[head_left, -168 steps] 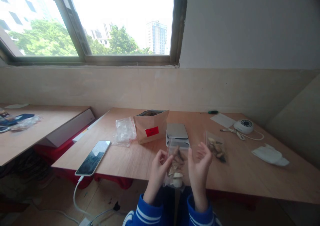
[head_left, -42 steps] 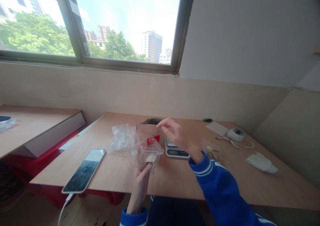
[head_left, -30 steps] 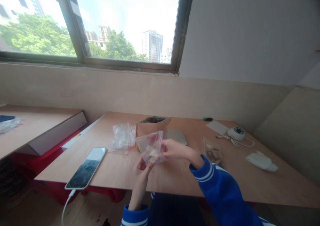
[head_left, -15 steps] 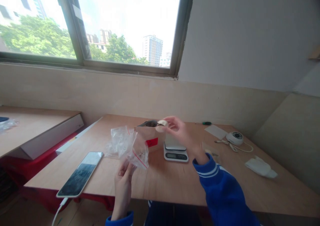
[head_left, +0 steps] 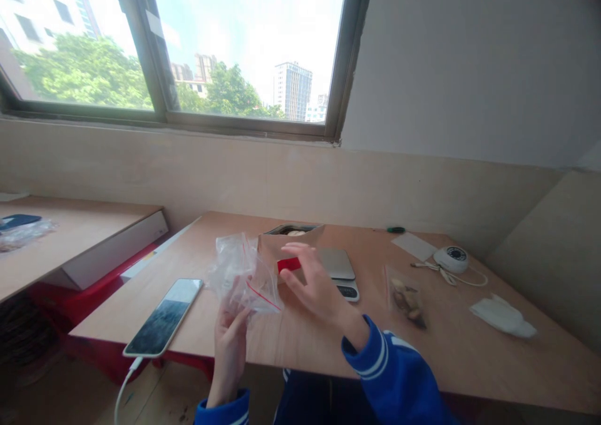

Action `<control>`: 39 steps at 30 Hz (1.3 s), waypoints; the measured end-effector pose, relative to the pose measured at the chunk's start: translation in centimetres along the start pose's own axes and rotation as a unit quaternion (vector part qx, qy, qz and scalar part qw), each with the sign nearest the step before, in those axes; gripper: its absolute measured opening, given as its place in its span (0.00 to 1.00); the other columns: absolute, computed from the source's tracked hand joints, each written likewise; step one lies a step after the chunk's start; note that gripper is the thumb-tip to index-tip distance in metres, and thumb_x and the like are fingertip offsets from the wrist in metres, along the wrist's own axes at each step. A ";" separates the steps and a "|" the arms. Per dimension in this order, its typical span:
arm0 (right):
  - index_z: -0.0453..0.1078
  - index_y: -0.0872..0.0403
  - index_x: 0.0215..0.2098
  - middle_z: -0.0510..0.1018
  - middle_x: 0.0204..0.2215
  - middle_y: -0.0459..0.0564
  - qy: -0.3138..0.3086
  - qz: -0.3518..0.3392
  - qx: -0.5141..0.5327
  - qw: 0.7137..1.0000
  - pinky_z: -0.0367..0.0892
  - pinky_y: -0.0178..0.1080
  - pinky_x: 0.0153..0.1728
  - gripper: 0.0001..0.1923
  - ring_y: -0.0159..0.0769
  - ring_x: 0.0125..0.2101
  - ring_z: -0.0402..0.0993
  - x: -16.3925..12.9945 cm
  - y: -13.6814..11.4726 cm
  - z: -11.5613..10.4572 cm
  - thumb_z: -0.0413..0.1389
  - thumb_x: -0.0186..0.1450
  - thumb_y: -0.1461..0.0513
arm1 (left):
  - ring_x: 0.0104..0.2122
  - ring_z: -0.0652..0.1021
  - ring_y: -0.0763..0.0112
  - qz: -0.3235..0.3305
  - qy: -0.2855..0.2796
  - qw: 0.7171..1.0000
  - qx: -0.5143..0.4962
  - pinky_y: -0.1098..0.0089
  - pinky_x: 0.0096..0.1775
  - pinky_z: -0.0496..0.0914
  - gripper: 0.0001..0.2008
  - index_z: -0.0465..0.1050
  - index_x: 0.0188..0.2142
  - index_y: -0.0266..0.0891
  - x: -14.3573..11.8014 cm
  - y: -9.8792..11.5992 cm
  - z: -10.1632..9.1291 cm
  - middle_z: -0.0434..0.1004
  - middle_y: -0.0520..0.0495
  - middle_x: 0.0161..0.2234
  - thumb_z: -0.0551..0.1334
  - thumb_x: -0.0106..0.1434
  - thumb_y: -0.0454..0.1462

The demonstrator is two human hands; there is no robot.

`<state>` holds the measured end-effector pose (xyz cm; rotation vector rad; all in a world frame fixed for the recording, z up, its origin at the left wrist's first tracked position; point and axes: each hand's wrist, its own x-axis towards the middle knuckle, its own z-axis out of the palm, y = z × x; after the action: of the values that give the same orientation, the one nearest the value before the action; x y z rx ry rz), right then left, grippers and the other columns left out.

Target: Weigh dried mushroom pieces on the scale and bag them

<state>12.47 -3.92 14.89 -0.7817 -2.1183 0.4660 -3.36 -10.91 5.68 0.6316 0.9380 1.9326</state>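
Lowered from the mouth of the upright brown kraft-paper pouch (head_left: pixel 269 248), the right hand (head_left: pixel 320 290) is now in front of the pouch's red rectangular label (head_left: pixel 288 265); the pale, rounded piece (head_left: pixel 297 233) pinched in its fingers half a second earlier is no longer there, and one such piece shows inside the pouch's open mouth. Right-hand fingers are extended, with the thumb spread apart; contact with the pouch cannot be determined. The left hand (head_left: pixel 230 342) pinches a clear plastic zip bag with a red seal line (head_left: pixel 263 289) above the light wooden tabletop (head_left: pixel 293 343). Crumpled clear plastic bags (head_left: pixel 231 257) lie behind it. A white digital scale with a silver platform (head_left: pixel 339 264) stands right of the pouch, partly covered by the right hand.
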 end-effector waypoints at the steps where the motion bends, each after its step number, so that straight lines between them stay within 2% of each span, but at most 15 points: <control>1: 0.57 0.53 0.56 0.66 0.54 0.56 -0.043 0.021 0.037 0.998 0.59 0.46 0.54 0.26 0.42 0.54 0.62 -0.6 -0.4 0.3 0.53 0.63 0.52 | 0.55 0.68 0.61 0.000 -0.013 1.000 0.002 0.67 0.52 0.66 0.31 0.64 0.56 0.49 -0.3 0.1 0.4 0.69 0.49 0.55 0.66 0.51 0.35; 4: 0.50 0.53 0.60 0.69 0.51 0.56 -0.127 0.094 0.147 0.977 0.66 0.43 0.48 0.38 0.41 0.49 0.69 -1.8 -0.8 1.3 0.60 0.58 0.51 | 0.54 0.69 0.56 -0.013 -0.057 0.998 -0.022 0.60 0.54 0.64 0.30 0.64 0.57 0.46 -1.3 0.3 1.4 0.70 0.46 0.54 0.63 0.53 0.40; 7: 0.58 0.52 0.54 0.75 0.41 0.50 -0.132 0.144 0.202 0.960 0.68 0.39 0.42 0.26 0.37 0.41 0.74 -2.6 -0.3 2.0 0.57 0.61 0.53 | 0.50 0.73 0.56 -0.027 -0.060 0.997 -0.037 0.58 0.50 0.68 0.28 0.65 0.55 0.43 -1.7 0.6 1.9 0.72 0.42 0.52 0.58 0.57 0.48; 10: 0.66 0.52 0.44 0.76 0.32 0.46 -0.153 0.176 0.240 0.942 0.70 0.35 0.32 0.15 0.33 0.31 0.74 -3.5 0.4 2.6 0.55 0.62 0.55 | 0.38 0.77 0.63 -0.029 0.023 0.998 0.051 0.65 0.39 0.73 0.25 0.70 0.49 0.40 -1.2 1.1 1.6 0.76 0.43 0.45 0.59 0.57 0.51; 13: 0.65 0.54 0.38 0.70 0.21 0.41 -0.228 0.226 0.305 0.897 0.64 0.29 0.18 0.12 0.27 0.18 0.69 -4.9 0.7 3.2 0.53 0.63 0.53 | 0.23 0.73 0.75 0.013 0.121 0.980 0.157 0.75 0.25 0.68 0.21 0.73 0.40 0.38 -0.4 2.1 0.6 0.76 0.49 0.31 0.62 0.54 0.51; 15: 0.63 0.54 0.35 0.65 0.16 0.38 -0.260 0.250 0.339 0.869 0.59 0.27 0.11 0.15 0.25 0.13 0.64 -5.8 0.8 3.6 0.51 0.64 0.50 | 0.18 0.68 0.79 0.032 0.116 0.971 0.205 0.77 0.20 0.64 0.21 0.73 0.39 0.38 0.0 3.1 0.1 0.74 0.52 0.26 0.62 0.53 0.51; 18: 0.61 0.53 0.34 0.63 0.15 0.36 -0.195 0.263 0.349 0.878 0.55 0.25 0.09 0.18 0.24 0.11 0.61 -6.5 0.8 3.9 0.50 0.63 0.46 | 0.19 0.69 0.76 -0.001 0.044 0.973 0.226 0.74 0.20 0.65 0.24 0.72 0.42 0.39 0.2 4.2 -0.1 0.76 0.48 0.31 0.61 0.53 0.54; 20: 0.60 0.53 0.34 0.63 0.15 0.36 -0.122 0.270 0.334 0.895 0.54 0.25 0.09 0.20 0.24 0.11 0.60 -6.3 0.7 3.9 0.48 0.63 0.44 | 0.24 0.73 0.71 -0.056 0.006 0.975 0.214 0.71 0.23 0.68 0.27 0.72 0.45 0.40 0.0 4.2 0.2 0.77 0.45 0.37 0.61 0.52 0.55; 22: 0.62 0.53 0.36 0.66 0.16 0.38 -0.102 0.258 0.312 0.909 0.57 0.26 0.12 0.21 0.24 0.12 0.61 -5.9 0.7 3.6 0.47 0.64 0.44 | 0.28 0.76 0.67 -0.117 -0.041 0.968 0.216 0.69 0.26 0.71 0.27 0.72 0.45 0.40 -0.4 3.9 0.6 0.77 0.43 0.38 0.64 0.49 0.53; 25: 0.66 0.53 0.43 0.74 0.26 0.45 -0.110 0.189 0.257 0.941 0.68 0.32 0.25 0.20 0.30 0.24 0.72 -5.8 1.8 2.5 0.49 0.64 0.47 | 0.26 0.75 0.68 -0.158 -0.089 0.955 0.235 0.70 0.25 0.69 0.26 0.73 0.42 0.38 -0.8 3.3 0.5 0.76 0.45 0.30 0.68 0.46 0.48; 29: 0.67 0.53 0.45 0.73 0.44 0.55 0.042 0.178 0.038 0.982 0.64 0.46 0.48 0.17 0.42 0.46 0.69 -8.1 6.7 0.1 0.47 0.67 0.52 | 0.20 0.70 0.77 -0.075 0.025 0.964 0.254 0.77 0.19 0.62 0.30 0.70 0.44 0.38 0.5 4.3 -2.0 0.73 0.51 0.26 0.69 0.43 0.49; 32: 0.67 0.58 0.47 0.68 0.50 0.64 0.101 0.242 -0.238 0.935 0.56 0.57 0.52 0.19 0.55 0.53 0.62 -11.6 11.4 -2.0 0.52 0.62 0.56 | 0.17 0.66 0.80 -0.036 0.077 0.956 0.280 0.78 0.19 0.58 0.33 0.69 0.47 0.37 3.4 5.6 -3.7 0.70 0.54 0.24 0.69 0.43 0.49; 34: 0.63 0.63 0.52 0.62 0.55 0.69 0.093 0.283 -0.358 0.885 0.55 0.59 0.51 0.23 0.61 0.56 0.56 -14.2 13.7 -3.1 0.52 0.60 0.60 | 0.18 0.66 0.79 -0.038 0.051 0.949 0.309 0.77 0.20 0.59 0.33 0.68 0.46 0.35 6.1 6.2 -3.9 0.68 0.55 0.23 0.69 0.43 0.48; 37: 0.60 0.64 0.55 0.61 0.56 0.69 0.107 0.315 -0.441 0.834 0.56 0.57 0.49 0.26 0.59 0.56 0.57 -17.4 15.5 -4.2 0.48 0.61 0.61 | 0.22 0.72 0.75 -0.012 0.025 0.936 0.350 0.74 0.24 0.63 0.32 0.65 0.49 0.35 10.5 6.3 -3.0 0.72 0.48 0.30 0.67 0.46 0.47; 39: 0.61 0.62 0.54 0.65 0.53 0.66 0.117 0.323 -0.446 0.827 0.59 0.54 0.47 0.24 0.56 0.52 0.61 -18.7 16.2 -4.8 0.44 0.62 0.60 | 0.26 0.75 0.66 -0.030 0.069 0.892 0.446 0.69 0.27 0.66 0.36 0.60 0.54 0.30 12.8 6.0 -2.2 0.73 0.40 0.36 0.65 0.48 0.46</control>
<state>31.23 -4.21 -1.93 -2.0018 -1.7246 -0.3469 -14.13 -2.64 10.05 0.9584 1.9395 1.4237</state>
